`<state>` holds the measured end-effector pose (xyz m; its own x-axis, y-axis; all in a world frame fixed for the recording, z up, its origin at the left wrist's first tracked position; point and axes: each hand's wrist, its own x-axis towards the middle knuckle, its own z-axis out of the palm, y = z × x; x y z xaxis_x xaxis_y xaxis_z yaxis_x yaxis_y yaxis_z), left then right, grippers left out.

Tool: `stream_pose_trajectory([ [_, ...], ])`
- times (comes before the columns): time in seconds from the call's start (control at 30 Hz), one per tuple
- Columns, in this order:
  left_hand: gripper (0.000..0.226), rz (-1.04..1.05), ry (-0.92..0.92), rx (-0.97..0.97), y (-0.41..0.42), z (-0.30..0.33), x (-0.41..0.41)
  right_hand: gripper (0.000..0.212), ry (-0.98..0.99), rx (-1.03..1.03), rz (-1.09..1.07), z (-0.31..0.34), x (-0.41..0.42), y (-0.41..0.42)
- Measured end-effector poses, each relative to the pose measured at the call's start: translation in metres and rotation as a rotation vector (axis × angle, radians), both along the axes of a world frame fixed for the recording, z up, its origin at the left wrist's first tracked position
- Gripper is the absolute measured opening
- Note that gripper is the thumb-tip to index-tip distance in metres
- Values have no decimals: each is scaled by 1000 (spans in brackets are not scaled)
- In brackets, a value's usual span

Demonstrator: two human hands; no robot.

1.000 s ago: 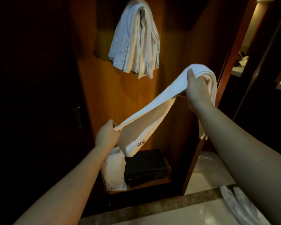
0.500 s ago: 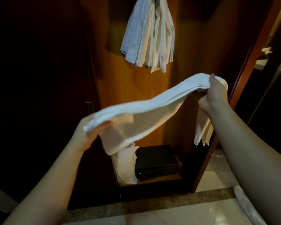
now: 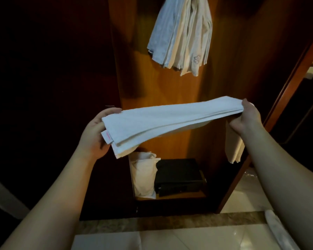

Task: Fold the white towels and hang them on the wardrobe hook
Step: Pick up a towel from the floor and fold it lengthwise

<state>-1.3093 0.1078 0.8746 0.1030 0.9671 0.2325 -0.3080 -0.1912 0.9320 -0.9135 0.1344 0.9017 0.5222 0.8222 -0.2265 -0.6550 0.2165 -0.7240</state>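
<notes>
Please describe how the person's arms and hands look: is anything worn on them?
Both forearms are bare up to the frame edge, with no sleeves visible. The left hand and the right hand wear no gloves; no watch, bracelet or ring is visible.

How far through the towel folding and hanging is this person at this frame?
Done: a bunch of folded white towels already hangs high in the wooden wardrobe. In hand: a long folded white towel is held level, the left hand gripping one end and the right hand the other, with a tail drooping below the right. Left: hanging this one; more white cloth lies on the floor at lower right.
</notes>
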Motion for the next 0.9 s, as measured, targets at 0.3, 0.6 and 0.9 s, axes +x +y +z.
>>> stream_pose_trajectory([
  [0.3,25,-126,-242,-91,3,-28,-7,42,102,-22,139,-18,-4,-3],
  [0.6,42,-100,-544,-261,8,-74,9,42,233,128,109,6,-15,-4],
  [0.9,32,-148,-663,-570,5,-112,35,41,189,245,142,44,-19,-16],
])
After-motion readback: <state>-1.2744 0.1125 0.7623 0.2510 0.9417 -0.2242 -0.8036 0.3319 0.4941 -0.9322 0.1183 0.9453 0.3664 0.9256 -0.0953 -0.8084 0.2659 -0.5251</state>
